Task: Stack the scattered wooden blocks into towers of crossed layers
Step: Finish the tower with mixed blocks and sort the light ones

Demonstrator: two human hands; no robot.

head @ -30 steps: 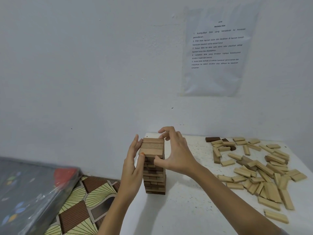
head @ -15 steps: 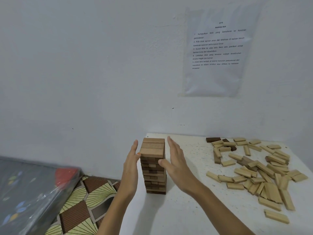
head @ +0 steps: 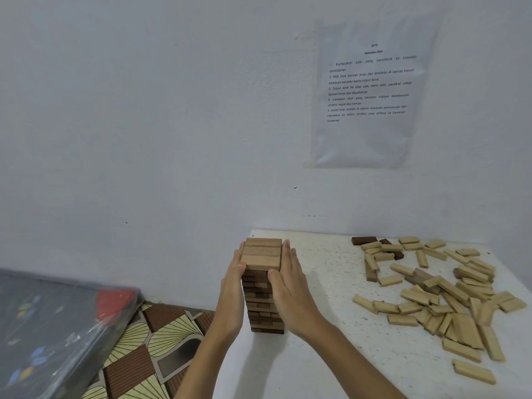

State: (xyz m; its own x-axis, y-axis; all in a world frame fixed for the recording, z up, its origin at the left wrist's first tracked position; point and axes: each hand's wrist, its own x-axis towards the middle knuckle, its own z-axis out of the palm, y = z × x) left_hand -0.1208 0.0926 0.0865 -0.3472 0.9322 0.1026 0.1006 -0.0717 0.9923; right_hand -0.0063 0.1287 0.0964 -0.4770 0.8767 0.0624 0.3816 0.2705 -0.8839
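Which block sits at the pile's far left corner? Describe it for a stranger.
On the white table, find the loose pile of blocks at its right. At the pile's far left corner, nearest the wall, lies a dark brown block; its neighbours are pale, and it is the leftmost of the dark ones.

Plain pale wall (head: 144,110) fills the upper part of the view. A printed sheet (head: 371,90) in a clear plastic sleeve is stuck on it at upper right, with a short heading and 5 numbered lines of small text. Small dark speck (head: 295,187) on the wall below it. White speckled table (head: 331,355) sits against the wall, lower right. Lower left: patterned surface (head: 149,341) with brown ribbed squares and cream fan shapes. A dark plastic-wrapped flat item (head: 51,326) lies over it, blurred, with a red patch (head: 115,300) at its right end.
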